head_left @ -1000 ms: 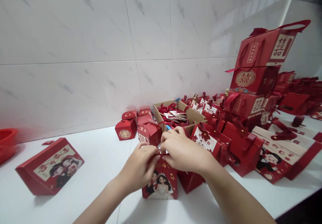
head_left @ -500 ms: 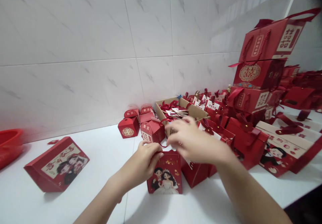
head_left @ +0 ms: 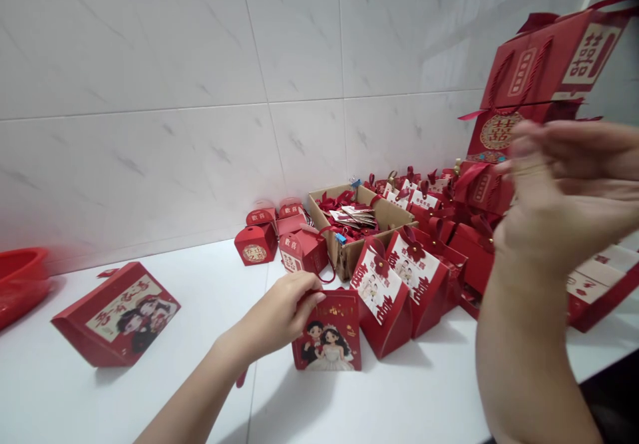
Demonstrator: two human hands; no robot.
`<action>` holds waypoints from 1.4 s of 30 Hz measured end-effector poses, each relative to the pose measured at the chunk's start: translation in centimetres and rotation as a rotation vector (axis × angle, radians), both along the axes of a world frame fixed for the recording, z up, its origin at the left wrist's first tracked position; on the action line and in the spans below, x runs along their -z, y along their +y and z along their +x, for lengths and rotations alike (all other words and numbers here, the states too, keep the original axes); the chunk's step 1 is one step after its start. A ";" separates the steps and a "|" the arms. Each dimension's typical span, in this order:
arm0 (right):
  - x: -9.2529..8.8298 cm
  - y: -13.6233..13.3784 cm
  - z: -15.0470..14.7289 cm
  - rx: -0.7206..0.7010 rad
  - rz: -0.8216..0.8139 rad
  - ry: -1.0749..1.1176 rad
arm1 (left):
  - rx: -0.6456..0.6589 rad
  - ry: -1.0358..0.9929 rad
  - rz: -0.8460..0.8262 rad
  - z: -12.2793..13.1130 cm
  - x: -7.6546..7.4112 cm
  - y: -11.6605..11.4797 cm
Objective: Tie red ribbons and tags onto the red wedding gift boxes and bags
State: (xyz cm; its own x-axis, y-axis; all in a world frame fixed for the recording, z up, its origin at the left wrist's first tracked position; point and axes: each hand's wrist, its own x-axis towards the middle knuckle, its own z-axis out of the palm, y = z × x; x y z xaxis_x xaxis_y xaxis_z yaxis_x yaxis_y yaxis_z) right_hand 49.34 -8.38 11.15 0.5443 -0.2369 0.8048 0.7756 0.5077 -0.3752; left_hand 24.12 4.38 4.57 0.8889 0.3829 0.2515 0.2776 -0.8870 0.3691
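My left hand (head_left: 294, 307) pinches the top edge of a red gift box (head_left: 332, 337) printed with a cartoon bride and groom. That box stands upright on the white table, and its upper left corner is partly behind my fingers. My right hand (head_left: 569, 198) is raised at the right, in front of the stacked boxes and apart from the box I grip. Its fingers bend towards the thumb but are blurred, so whether they hold anything is unclear. Two red boxes with white flaps and flowers (head_left: 382, 291) stand just right of the gripped box.
An open cardboard box (head_left: 344, 257) behind holds red ribbons and cards. Small red boxes (head_left: 257, 244) sit beside it. A larger red box (head_left: 117, 317) leans at the left near a red plastic basin (head_left: 22, 284). Tall stacked red boxes (head_left: 544, 64) rise at the right.
My right hand has left the top of the bride-and-groom box and swung up and to the right. My left hand keeps its grip there. The view has shifted slightly.
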 end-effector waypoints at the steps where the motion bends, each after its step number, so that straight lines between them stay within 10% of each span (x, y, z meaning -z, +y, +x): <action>1: 0.1 0.6 -0.3 -0.045 -0.027 0.000 | -0.006 0.009 -0.008 0.0 -0.1 -0.1; 6: 1.5 4.8 -0.6 -0.513 -0.643 -0.020 | -0.046 0.010 0.001 0.1 -0.4 -0.4; 10: 3.4 7.7 -1.2 -0.547 -1.265 -0.135 | -0.052 0.012 -0.021 0.1 -0.4 -0.3; 15: 4.6 8.6 -2.6 -0.587 -1.497 -0.219 | -0.042 0.019 -0.014 0.0 -0.4 -0.2; 31: 3.9 8.0 -1.9 -0.455 -1.478 -0.175 | -0.174 0.045 0.059 0.1 -0.8 -1.3; 38: 2.1 5.9 -0.2 -0.073 -0.410 -0.047 | -0.137 0.026 0.059 0.3 -0.7 -1.4; 42: 2.1 4.7 0.5 -0.074 -0.364 -0.067 | -0.121 0.024 0.053 0.2 -0.6 -1.3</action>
State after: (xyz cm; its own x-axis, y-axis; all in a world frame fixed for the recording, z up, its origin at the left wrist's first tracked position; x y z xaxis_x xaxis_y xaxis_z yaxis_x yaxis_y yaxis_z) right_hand 49.82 -3.64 9.08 0.4926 0.1090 0.8634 0.7709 0.4057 -0.4910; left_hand 24.34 3.05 5.14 0.8430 0.4744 0.2536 0.3919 -0.8646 0.3145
